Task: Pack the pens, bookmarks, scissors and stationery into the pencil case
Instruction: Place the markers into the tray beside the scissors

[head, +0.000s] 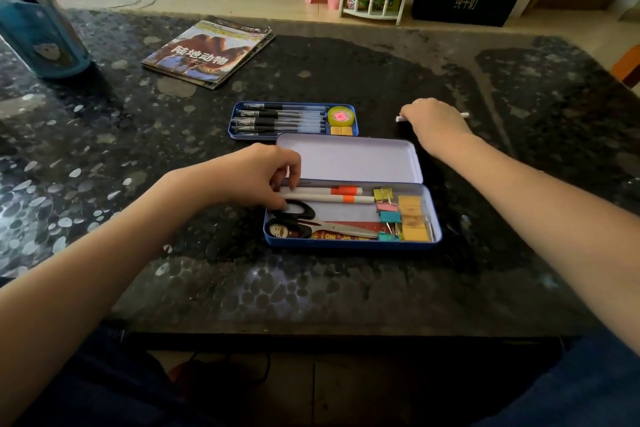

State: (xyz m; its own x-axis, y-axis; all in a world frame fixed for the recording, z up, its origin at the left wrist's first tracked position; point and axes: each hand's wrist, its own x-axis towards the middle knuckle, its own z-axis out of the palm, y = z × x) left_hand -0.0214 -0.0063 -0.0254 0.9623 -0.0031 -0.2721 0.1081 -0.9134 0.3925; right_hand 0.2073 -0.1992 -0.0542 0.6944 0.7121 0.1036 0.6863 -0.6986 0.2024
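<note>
Blue pencil case (349, 243) open on dark table (311, 288), lid up; scissors (304, 224), binder clips (387, 215), two white pens (329, 194) inside; left hand (256, 180) pinches pens' near ends; right hand (433, 121) curled over white pen (401, 118) on table right of case; inner tray (294, 120) with black pens behind case.

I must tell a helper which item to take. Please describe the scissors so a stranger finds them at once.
Find the open blue pencil case nearest the person on the dark table. The scissors lie along its near left side, over a red bookmark. Only they have black loop handles and metal blades; the markers behind are white.
</note>
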